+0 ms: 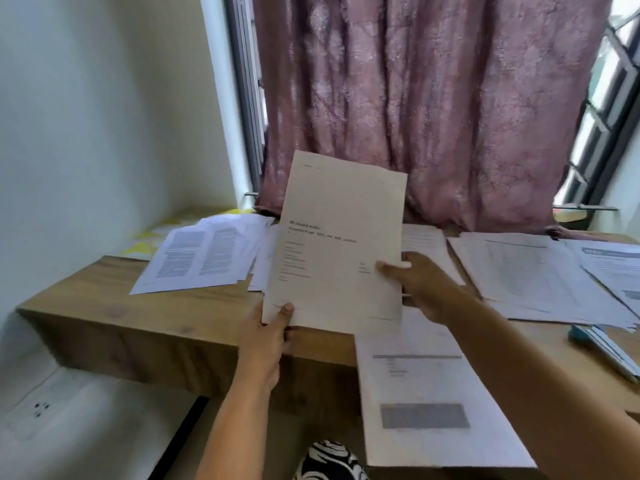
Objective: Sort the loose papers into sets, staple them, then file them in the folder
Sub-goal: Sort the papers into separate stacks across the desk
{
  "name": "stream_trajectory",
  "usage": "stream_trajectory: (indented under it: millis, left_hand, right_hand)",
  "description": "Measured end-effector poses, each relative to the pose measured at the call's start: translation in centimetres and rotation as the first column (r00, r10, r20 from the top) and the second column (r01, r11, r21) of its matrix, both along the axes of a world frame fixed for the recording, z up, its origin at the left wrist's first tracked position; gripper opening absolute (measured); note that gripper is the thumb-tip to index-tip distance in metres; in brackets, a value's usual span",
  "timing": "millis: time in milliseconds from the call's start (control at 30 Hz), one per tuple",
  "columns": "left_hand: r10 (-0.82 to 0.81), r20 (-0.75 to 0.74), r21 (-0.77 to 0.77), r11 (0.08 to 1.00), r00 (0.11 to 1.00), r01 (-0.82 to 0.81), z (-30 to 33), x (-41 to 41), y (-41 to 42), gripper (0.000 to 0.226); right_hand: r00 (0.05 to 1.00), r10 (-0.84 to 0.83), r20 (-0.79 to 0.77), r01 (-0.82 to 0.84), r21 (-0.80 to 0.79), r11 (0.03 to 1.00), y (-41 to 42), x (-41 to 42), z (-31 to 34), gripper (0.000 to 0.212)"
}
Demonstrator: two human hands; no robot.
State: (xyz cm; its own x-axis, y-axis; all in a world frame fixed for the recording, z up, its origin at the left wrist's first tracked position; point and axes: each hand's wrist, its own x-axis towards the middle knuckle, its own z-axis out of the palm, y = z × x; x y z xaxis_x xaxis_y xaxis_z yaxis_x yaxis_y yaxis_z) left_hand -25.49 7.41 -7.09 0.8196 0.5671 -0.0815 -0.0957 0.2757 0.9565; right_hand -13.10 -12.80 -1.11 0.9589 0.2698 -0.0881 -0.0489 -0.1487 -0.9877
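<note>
Mauve curtain (433, 98) hangs across the window behind a wooden desk (166, 306) set against a pale wall. I see both hands raised over the desk with one printed sheet (336, 244) held upright between them — its text faces me, too blurred to read. My left hand (266, 341) pinches the sheet's lower left corner, thumb on the front. My right hand (419, 285) grips the right edge, thumb on the front and fingers curled behind.

Beyond the left hand, a fanned pile of text pages (201, 254) lies flat on the desk. Past the right hand, a wider spread of table pages (530, 275) covers the desk, and nearer me beside it sits a blue object (602, 348) — I cannot tell what it is. Below the right forearm a single form page (426, 393) overhangs the desk's near edge.
</note>
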Motion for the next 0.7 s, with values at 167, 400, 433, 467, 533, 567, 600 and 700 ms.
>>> stream_trajectory:
  millis: [167,400,433,467,533,567,600,700]
  left_hand:
    - [0.312,0.013,-0.044,0.949,0.950,-0.312,0.0,0.8,8.0,0.009]
    - [0.665,-0.034,0.666,0.572,0.746,-0.479,-1.4,1.1,17.3,0.048]
    - [0.672,-0.038,0.723,0.530,0.740,-0.444,-1.6,1.3,18.1,0.047]
    - [0.680,-0.038,0.764,0.492,0.732,-0.417,-1.7,1.7,18.9,0.045]
    - [0.709,-0.063,0.797,0.459,0.702,-0.393,-1.8,2.3,19.9,0.037]
    - [0.722,-0.078,0.805,0.453,0.687,-0.384,-1.8,2.6,20.1,0.032]
    - [0.731,-0.085,0.811,0.446,0.678,-0.379,-1.9,2.7,20.4,0.027]
    - [0.736,-0.066,0.825,0.419,0.673,-0.378,-2.7,3.1,21.3,0.018]
  right_hand:
    - [0.975,0.221,0.027,-0.206,-0.258,0.944,9.9,-0.4,-1.2,0.041]
    - [0.968,0.227,0.103,-0.197,-0.243,0.950,22.4,0.9,-2.4,0.040]
    - [0.969,0.217,0.114,-0.186,-0.236,0.954,23.8,0.9,-2.9,0.042]
    - [0.968,0.213,0.134,-0.176,-0.244,0.954,25.3,1.0,-3.5,0.043]
    - [0.957,0.218,0.189,-0.155,-0.301,0.941,27.8,1.0,-4.7,0.035]
    - [0.952,0.216,0.216,-0.138,-0.326,0.935,28.9,1.0,-5.2,0.026]
    - [0.948,0.208,0.239,-0.121,-0.334,0.935,29.7,1.0,-5.7,0.018]
    - [0.945,0.164,0.283,-0.079,-0.290,0.954,31.5,1.1,-6.5,0.019]
